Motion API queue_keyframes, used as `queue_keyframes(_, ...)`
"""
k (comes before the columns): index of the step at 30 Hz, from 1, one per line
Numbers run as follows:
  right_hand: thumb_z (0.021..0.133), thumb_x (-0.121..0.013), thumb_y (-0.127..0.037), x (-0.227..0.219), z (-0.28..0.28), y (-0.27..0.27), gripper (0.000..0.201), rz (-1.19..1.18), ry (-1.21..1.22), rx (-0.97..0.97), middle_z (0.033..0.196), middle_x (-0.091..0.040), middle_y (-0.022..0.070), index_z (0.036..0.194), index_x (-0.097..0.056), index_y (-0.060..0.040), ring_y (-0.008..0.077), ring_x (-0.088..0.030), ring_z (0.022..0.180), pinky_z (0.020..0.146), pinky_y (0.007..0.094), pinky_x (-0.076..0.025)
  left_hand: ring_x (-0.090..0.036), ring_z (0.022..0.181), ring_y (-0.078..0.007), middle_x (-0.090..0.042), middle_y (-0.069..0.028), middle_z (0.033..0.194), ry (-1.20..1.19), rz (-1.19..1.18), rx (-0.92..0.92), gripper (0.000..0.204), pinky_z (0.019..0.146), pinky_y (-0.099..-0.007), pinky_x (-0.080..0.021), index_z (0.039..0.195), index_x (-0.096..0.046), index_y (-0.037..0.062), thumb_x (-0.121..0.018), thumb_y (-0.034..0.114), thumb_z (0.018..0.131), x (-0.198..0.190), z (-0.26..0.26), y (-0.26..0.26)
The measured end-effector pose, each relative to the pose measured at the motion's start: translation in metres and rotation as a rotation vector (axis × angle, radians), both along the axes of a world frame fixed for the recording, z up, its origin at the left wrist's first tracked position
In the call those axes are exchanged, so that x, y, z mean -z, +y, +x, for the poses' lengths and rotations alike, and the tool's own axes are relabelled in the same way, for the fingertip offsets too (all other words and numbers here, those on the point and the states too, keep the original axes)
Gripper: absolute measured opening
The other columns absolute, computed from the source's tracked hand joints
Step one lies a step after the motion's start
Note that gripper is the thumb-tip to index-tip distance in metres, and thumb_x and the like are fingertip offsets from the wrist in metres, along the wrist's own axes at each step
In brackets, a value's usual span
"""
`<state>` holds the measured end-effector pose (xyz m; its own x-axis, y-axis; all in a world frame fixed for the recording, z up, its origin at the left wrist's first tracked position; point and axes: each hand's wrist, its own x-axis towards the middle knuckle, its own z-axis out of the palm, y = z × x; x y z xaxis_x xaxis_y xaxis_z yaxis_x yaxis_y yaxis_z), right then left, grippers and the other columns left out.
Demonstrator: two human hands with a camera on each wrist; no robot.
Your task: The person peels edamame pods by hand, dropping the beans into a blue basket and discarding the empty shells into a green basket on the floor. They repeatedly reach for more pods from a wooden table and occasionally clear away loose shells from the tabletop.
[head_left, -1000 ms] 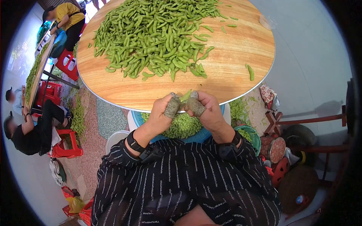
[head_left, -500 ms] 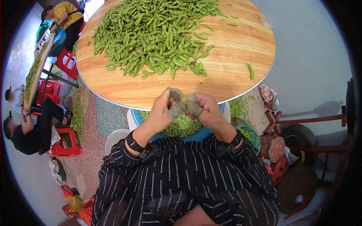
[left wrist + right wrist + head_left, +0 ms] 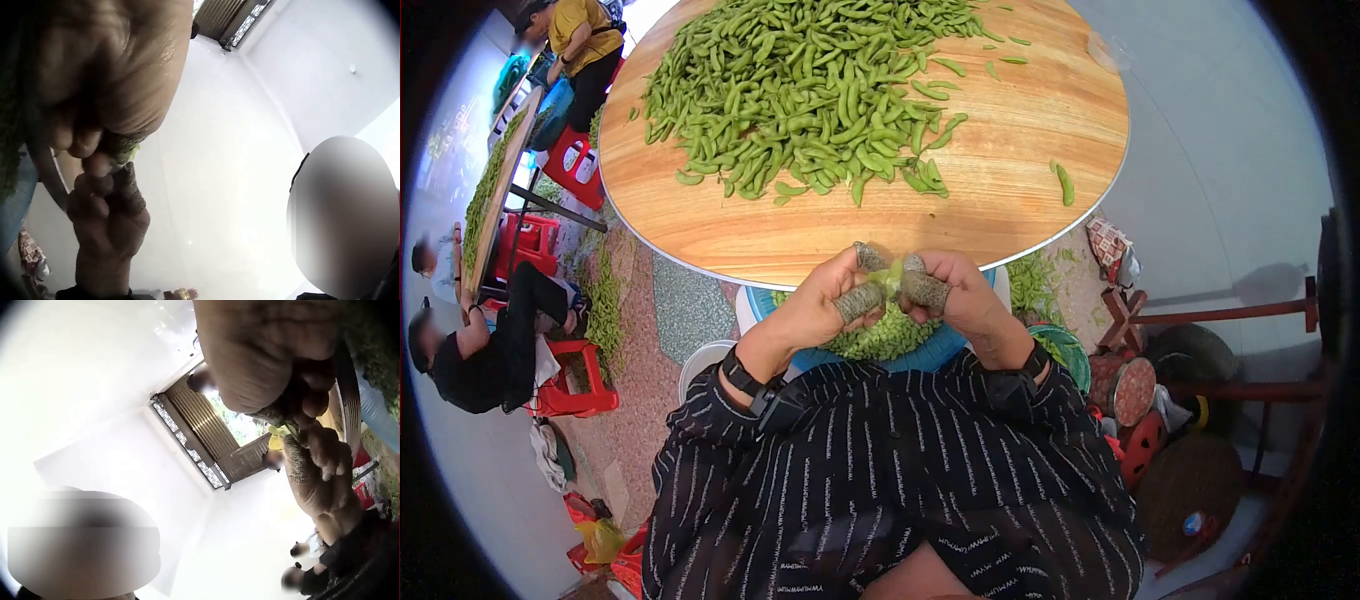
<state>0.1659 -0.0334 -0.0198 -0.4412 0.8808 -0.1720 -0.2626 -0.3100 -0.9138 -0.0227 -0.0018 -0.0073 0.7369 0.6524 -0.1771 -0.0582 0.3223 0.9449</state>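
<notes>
Between both hands, over the table's near edge, is a green edamame pod, pinched by the left hand and the right hand. Greyish knitted sleeves cover thumb and forefinger on each hand. In the left wrist view, a bit of the pod shows at the meeting fingertips; the rest is hidden by fingers. Below the hands, a blue basin holds a heap of shelled green beans. A large pile of edamame pods covers much of the round wooden table.
One loose pod lies near the table's right edge. A white bucket stands at left of the basin, a green basket at right. Wooden rails stand farther right. People sit at another pod-covered table on the left, near red stools.
The fingertips have shifted round the pod: the left thumb lifted half a second ago and is now lower against it. Both hands stay in about the same place.
</notes>
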Motion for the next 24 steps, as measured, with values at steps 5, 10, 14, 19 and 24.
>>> queue_keyframes(5,0.080,-0.052,-0.013,-0.001,0.001,-0.005,0.011,0.062,-0.165,0.129,0.062,-0.051,-0.0003,0.075,-0.053,-0.0030,0.0063,-0.045,0.053,0.049,0.0207,-0.037,-0.047,0.062,-0.0089,-0.050,-0.0012,0.073,0.205,0.380,-0.124,0.024,0.055,-0.0211,-0.039,0.101,-0.047,0.0013,-0.055,0.011,0.080,0.004,-0.005,-0.007)
queue_keyframes(10,0.072,-0.052,-0.005,-0.012,-0.008,-0.005,0.007,0.498,-0.517,0.154,0.060,-0.051,0.0067,0.076,-0.051,0.0012,0.0130,-0.046,0.054,0.051,0.0279,-0.038,-0.048,0.064,-0.0085,-0.051,-0.0011,0.074,0.347,0.701,-0.188,0.015,0.058,-0.0218,-0.040,0.090,-0.055,-0.0012,-0.057,0.009,0.078,0.002,0.009,-0.003)
queue_keyframes(14,0.070,-0.052,-0.003,-0.010,-0.002,-0.003,0.012,0.550,-0.616,0.091,0.064,-0.053,0.0091,0.080,-0.051,0.0026,0.0137,-0.046,0.057,0.054,0.0284,-0.039,-0.049,0.065,-0.0098,-0.053,-0.0034,0.074,0.165,0.582,-0.336,0.011,0.057,-0.0224,-0.040,0.086,-0.056,-0.0009,-0.056,0.007,0.078,0.010,0.013,-0.001)
queue_keyframes(19,0.078,-0.053,-0.007,-0.015,-0.007,-0.007,0.010,0.193,-0.264,0.231,0.067,-0.052,-0.0006,0.084,-0.055,0.0006,0.0073,-0.044,0.057,0.053,0.0221,-0.037,-0.054,0.061,-0.0189,-0.055,-0.0087,0.069,0.243,0.471,-0.343,0.014,0.056,-0.0274,-0.042,0.089,-0.049,0.0004,-0.053,0.011,0.080,0.012,0.003,0.001)
queue_keyframes(24,0.081,-0.053,-0.011,-0.015,-0.007,-0.003,0.011,0.139,-0.143,0.141,0.068,-0.051,-0.0041,0.086,-0.055,-0.0019,0.0034,-0.043,0.058,0.052,0.0179,-0.036,-0.054,0.069,-0.0332,-0.055,-0.0165,0.074,0.517,0.922,-0.240,0.017,0.057,-0.0374,-0.043,0.086,-0.051,0.0022,-0.057,0.010,0.072,-0.007,0.005,-0.007)
